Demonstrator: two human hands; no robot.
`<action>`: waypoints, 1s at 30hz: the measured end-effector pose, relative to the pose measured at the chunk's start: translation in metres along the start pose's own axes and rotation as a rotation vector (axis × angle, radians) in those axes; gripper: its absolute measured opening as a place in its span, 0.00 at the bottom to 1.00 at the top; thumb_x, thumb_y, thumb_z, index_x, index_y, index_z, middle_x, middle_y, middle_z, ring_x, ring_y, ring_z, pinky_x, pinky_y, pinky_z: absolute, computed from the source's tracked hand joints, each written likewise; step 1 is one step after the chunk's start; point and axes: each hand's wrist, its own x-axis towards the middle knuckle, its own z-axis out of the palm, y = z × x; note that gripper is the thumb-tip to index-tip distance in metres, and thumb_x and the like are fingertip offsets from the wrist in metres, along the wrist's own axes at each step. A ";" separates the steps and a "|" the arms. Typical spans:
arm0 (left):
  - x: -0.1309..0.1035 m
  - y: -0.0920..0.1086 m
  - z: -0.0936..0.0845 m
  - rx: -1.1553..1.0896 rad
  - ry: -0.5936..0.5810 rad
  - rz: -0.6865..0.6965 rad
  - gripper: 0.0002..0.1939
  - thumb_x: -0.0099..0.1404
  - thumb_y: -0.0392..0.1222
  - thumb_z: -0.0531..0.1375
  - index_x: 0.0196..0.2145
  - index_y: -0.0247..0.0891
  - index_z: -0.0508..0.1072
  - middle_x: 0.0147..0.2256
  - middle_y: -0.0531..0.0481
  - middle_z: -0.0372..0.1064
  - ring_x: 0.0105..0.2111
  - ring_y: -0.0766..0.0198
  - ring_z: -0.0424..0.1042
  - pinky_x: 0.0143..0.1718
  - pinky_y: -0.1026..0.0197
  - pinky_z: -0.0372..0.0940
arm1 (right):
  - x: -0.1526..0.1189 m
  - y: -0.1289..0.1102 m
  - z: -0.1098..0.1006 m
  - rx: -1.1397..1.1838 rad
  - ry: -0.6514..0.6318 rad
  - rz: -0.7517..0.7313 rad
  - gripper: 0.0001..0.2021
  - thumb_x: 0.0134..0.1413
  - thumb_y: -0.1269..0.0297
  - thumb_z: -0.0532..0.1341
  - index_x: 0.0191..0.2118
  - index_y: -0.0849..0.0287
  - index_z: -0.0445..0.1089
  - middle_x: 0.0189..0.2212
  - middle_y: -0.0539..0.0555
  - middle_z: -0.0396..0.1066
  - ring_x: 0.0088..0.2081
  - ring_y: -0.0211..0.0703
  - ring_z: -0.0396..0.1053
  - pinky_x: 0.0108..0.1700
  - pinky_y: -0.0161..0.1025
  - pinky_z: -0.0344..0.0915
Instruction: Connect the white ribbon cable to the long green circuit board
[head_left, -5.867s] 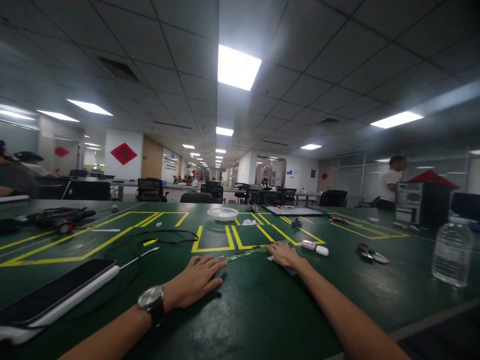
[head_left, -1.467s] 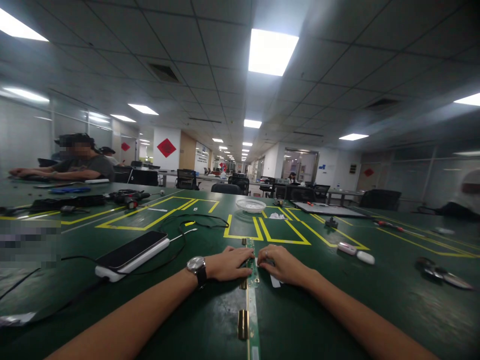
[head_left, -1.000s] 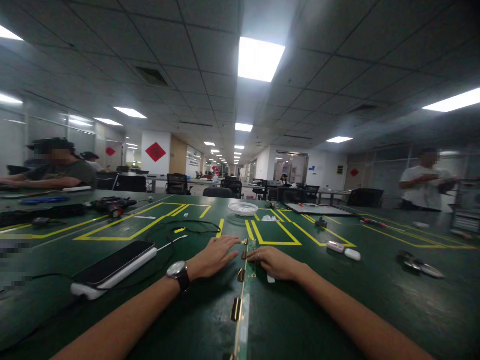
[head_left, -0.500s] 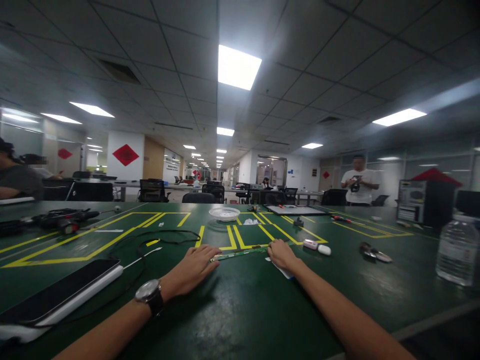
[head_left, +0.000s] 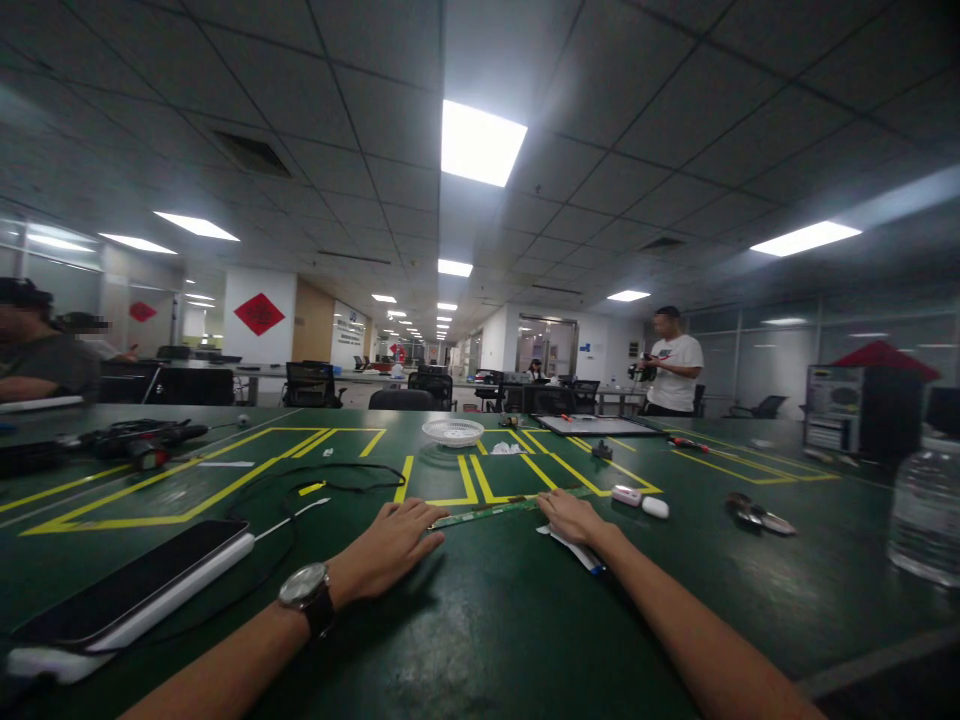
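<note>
Green table (head_left: 450,620), two bare hands out over it, well apart. Thin green strip (head_left: 487,513) lies on the tabletop between them, running slightly aslant.

Left hand (head_left: 390,545): palm down, fingers extended and loosely spread, tips at the strip's left end (contact or a slight gap, cannot tell). Watch (head_left: 305,592) on that wrist, dark strap.

Right hand (head_left: 574,520): fingers bent down over the strip's right part; whether they pinch it or only rest there is hidden. White slip (head_left: 574,550) partly under this hand, blue at its near end.

Beyond the strip: yellow tape outlines, white basket (head_left: 453,432), crumpled white paper (head_left: 508,449) to its right. Right of the right hand, pink case (head_left: 626,495) and white case (head_left: 655,508), side by side. Far left, dark-screened phone (head_left: 142,580) on a white base. Clear bottle (head_left: 926,510) near the right edge. Person (head_left: 675,360) in a white shirt stands past the table.
</note>
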 end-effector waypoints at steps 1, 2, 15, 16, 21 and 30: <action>0.000 0.000 0.000 0.005 0.002 0.000 0.24 0.76 0.55 0.41 0.61 0.46 0.62 0.58 0.46 0.64 0.57 0.54 0.61 0.58 0.48 0.53 | 0.001 0.001 -0.002 0.007 -0.006 -0.004 0.26 0.71 0.55 0.37 0.57 0.54 0.68 0.56 0.61 0.68 0.57 0.54 0.65 0.55 0.52 0.60; 0.000 0.001 -0.001 0.011 0.006 0.001 0.23 0.76 0.55 0.41 0.60 0.46 0.62 0.57 0.46 0.64 0.57 0.54 0.61 0.58 0.48 0.53 | 0.002 0.002 -0.004 0.012 -0.012 -0.007 0.27 0.71 0.54 0.36 0.57 0.53 0.67 0.55 0.60 0.69 0.56 0.54 0.65 0.54 0.52 0.61; 0.001 0.007 -0.009 0.089 0.071 0.028 0.20 0.76 0.51 0.46 0.59 0.44 0.64 0.56 0.46 0.65 0.57 0.54 0.62 0.55 0.50 0.56 | 0.005 -0.031 0.001 0.075 -0.022 -0.288 0.30 0.69 0.46 0.41 0.57 0.60 0.70 0.56 0.64 0.68 0.57 0.56 0.65 0.59 0.53 0.59; 0.001 0.007 -0.009 0.086 0.067 0.023 0.20 0.75 0.50 0.47 0.59 0.44 0.64 0.57 0.46 0.65 0.57 0.54 0.62 0.55 0.50 0.56 | 0.004 -0.040 0.001 0.118 -0.023 -0.376 0.29 0.69 0.48 0.42 0.57 0.60 0.70 0.57 0.63 0.68 0.58 0.54 0.64 0.61 0.51 0.57; 0.000 0.005 -0.007 0.067 0.025 0.013 0.21 0.73 0.49 0.49 0.60 0.43 0.63 0.59 0.44 0.64 0.58 0.52 0.62 0.56 0.49 0.57 | -0.023 -0.092 0.001 0.328 -0.080 -0.741 0.19 0.68 0.56 0.51 0.57 0.56 0.68 0.60 0.57 0.65 0.60 0.47 0.61 0.64 0.44 0.54; -0.003 0.002 0.000 0.024 -0.151 0.000 0.28 0.71 0.58 0.50 0.63 0.43 0.60 0.62 0.42 0.59 0.61 0.49 0.60 0.57 0.44 0.57 | -0.030 -0.095 -0.016 0.200 0.125 -0.635 0.12 0.63 0.67 0.55 0.47 0.56 0.73 0.49 0.56 0.73 0.52 0.48 0.68 0.58 0.43 0.59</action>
